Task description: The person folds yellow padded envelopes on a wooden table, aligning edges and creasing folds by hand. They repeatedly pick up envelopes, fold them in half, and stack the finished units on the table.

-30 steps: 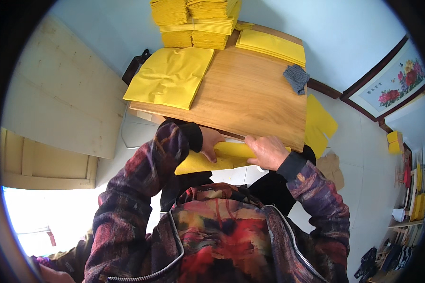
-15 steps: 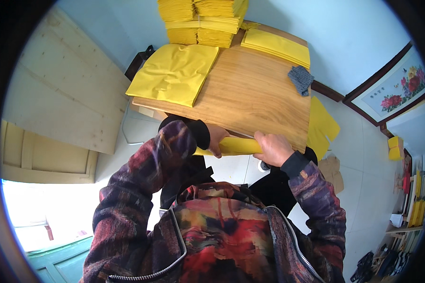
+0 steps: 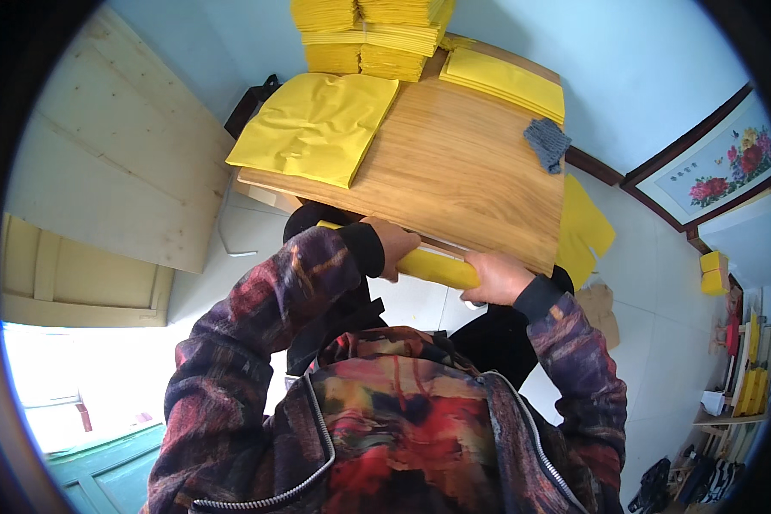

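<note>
Just off the table's front edge, my left hand and my right hand grip a long narrow bundle of folded yellow paper. My left fingers wrap over its middle, and its far left end pokes out beyond my left cuff. At the right end, my right hand is closed on it. The bundle slants, left end higher. In front lies the wooden table, with a wide pile of flat yellow sheets on its left side.
Tall stacks of folded yellow paper stand at the back against the wall. A flat yellow pile and a grey knitted glove-like cloth lie on the right side. Yellow sheets hang or lie beyond the right edge, above brown paper.
The bundle has tilted from nearly level to slanting down to the right. My left hand has turned over its top, and my right hand has shifted slightly right and down.
</note>
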`<state>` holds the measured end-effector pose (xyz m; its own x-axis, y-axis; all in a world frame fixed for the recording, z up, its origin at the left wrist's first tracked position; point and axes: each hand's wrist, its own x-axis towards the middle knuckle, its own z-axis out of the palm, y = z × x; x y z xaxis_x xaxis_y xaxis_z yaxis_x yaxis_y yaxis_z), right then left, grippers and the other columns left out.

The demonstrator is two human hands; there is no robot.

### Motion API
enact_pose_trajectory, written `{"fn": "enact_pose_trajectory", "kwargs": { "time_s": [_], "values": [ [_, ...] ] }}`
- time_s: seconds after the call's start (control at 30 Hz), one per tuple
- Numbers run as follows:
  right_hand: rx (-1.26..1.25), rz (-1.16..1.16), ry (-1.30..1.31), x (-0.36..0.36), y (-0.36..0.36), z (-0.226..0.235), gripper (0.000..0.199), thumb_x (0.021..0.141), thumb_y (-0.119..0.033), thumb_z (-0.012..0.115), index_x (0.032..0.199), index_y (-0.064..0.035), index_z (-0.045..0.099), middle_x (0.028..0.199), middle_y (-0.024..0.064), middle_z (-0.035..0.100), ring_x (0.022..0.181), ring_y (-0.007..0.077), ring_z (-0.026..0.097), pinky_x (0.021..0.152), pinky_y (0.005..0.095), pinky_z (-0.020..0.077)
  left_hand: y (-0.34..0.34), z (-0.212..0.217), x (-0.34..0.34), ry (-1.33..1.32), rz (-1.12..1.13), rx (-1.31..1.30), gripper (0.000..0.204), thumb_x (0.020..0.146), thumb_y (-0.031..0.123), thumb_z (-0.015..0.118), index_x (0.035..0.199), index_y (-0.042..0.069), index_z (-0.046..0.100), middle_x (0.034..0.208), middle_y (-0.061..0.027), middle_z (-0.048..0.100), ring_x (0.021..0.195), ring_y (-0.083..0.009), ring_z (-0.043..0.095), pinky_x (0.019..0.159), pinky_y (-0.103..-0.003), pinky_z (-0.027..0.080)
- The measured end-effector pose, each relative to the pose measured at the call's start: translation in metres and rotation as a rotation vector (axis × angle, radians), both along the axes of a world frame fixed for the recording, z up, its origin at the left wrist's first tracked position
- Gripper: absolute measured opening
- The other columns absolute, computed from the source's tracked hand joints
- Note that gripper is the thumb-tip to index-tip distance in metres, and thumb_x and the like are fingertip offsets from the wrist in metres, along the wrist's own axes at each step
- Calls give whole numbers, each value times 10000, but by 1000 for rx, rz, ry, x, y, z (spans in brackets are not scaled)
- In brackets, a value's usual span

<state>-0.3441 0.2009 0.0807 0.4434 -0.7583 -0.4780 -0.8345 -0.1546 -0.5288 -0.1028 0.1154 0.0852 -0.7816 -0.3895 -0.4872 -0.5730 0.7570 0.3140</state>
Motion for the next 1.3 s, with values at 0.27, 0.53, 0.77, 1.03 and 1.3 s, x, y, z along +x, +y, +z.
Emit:
{"fn": "enact_pose_trajectory", "kwargs": {
  "time_s": [0.27, 0.53, 0.77, 1.03, 1.3],
  "values": [
    [216, 10, -253, -7, 1, -15, 527, 718, -370, 810, 1035, 6, 619, 909, 187, 672, 851, 336, 647, 781, 391, 506, 11, -13, 7, 160, 12, -288, 242, 753, 169, 716, 962, 93, 622, 838, -128, 688, 850, -326, 688, 708, -454, 538],
    [-254, -18, 57, 19, 24, 9, 440, 760, -250, 751, 1040, 3, 524, 944, 231, 654, 904, 400, 641, 763, 460, 503, -1, -6, 14, 30, 38, -48, 323, 707, 211, 733, 1000, 113, 642, 853, -118, 690, 877, -328, 677, 749, -456, 534],
    [-443, -40, -42, 21, 30, 5, 363, 809, -194, 709, 1057, -22, 508, 982, 198, 642, 908, 396, 635, 736, 470, 500, -4, -9, 18, 36, 50, 13, 321, 696, 269, 769, 953, 128, 640, 854, -103, 683, 878, -328, 661, 769, -435, 510],
    [-486, -45, -104, 21, 27, 1, 410, 831, -208, 698, 1152, -28, 515, 1027, 184, 633, 923, 389, 632, 754, 471, 503, -11, -20, 14, 72, 61, 136, 365, 681, 294, 792, 954, 89, 661, 858, -130, 684, 877, -338, 661, 767, -430, 511],
    [-681, -31, -90, 35, 26, 3, 454, 792, -168, 726, 1175, -29, 525, 1026, 173, 638, 924, 368, 640, 762, 447, 518, -16, -28, 3, 157, 74, 268, 406, 701, 331, 781, 972, 46, 679, 835, -136, 696, 833, -315, 672, 752, -411, 516]
  ]
}}
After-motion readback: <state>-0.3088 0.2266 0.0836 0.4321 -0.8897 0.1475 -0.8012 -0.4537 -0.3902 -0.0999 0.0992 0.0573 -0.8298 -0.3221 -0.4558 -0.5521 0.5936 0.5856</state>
